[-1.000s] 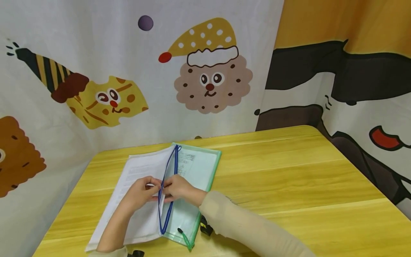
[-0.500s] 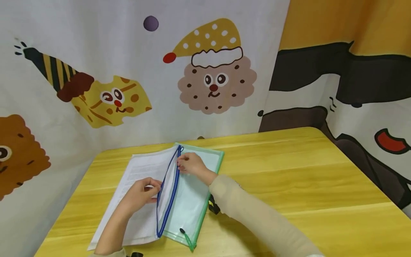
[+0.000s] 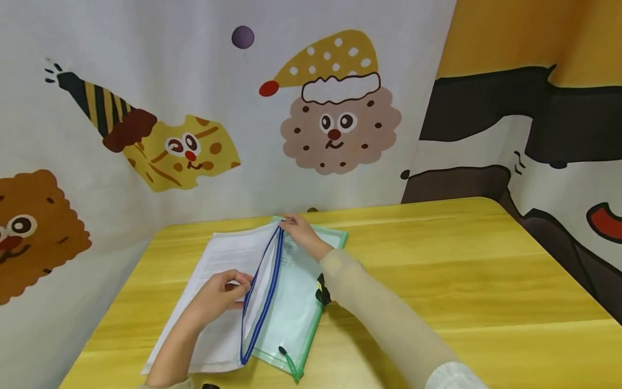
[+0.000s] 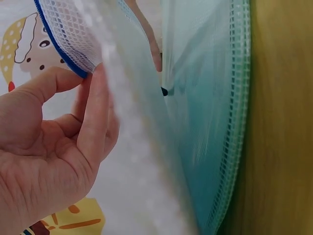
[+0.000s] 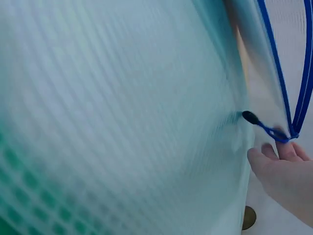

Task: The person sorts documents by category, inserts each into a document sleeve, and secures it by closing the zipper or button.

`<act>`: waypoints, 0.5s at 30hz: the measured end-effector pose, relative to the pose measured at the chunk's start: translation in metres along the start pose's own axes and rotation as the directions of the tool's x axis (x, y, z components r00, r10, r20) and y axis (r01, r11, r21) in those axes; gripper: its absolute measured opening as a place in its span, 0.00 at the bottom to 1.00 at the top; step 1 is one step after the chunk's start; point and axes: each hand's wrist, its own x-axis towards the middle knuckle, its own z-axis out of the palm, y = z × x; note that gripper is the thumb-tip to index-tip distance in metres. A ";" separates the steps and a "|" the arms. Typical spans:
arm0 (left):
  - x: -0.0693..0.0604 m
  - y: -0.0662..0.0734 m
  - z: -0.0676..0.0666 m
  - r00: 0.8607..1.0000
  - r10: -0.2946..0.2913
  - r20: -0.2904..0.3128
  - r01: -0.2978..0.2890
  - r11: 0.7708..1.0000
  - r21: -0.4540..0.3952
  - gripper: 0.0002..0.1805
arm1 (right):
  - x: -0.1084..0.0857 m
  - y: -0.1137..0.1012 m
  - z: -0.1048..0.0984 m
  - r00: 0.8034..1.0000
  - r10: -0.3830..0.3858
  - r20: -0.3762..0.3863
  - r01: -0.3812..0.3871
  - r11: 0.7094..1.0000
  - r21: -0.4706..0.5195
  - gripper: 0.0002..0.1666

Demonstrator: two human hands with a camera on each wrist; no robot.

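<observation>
A white mesh zip bag with a blue zipper lies on the left, its mouth gaping. Printed text shows faintly through it. My left hand pinches the near blue edge about midway along, with thumb and fingers together in the left wrist view. At the far end of the zipper, my right hand holds the blue zipper pull; its black-tipped cord sticks out past the fingers. Under the white bag's right side lies a pale green zip bag with a green border.
The bags rest on a yellow wood-grain table. A green zipper pull hangs at the green bag's near end. Behind the table stands a curtain with cartoon prints.
My right hand has moved from beside the left hand along the zipper to its far end. The left hand keeps its pinch, and the bag's mouth has widened.
</observation>
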 end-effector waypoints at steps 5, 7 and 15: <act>0.002 0.000 0.001 1.000 0.004 0.023 -0.004 1.000 0.006 0.09 | 0.006 0.003 -0.007 0.999 0.039 -0.029 -0.039 0.999 0.006 0.24; 0.001 0.000 0.001 0.999 0.007 0.040 -0.008 1.000 0.017 0.09 | 0.007 0.003 -0.008 0.998 0.060 -0.034 -0.059 0.998 0.031 0.22; -0.003 -0.002 -0.003 0.987 0.020 0.160 -0.030 0.998 0.063 0.07 | -0.002 -0.006 -0.010 0.989 0.145 0.030 -0.148 0.977 0.154 0.19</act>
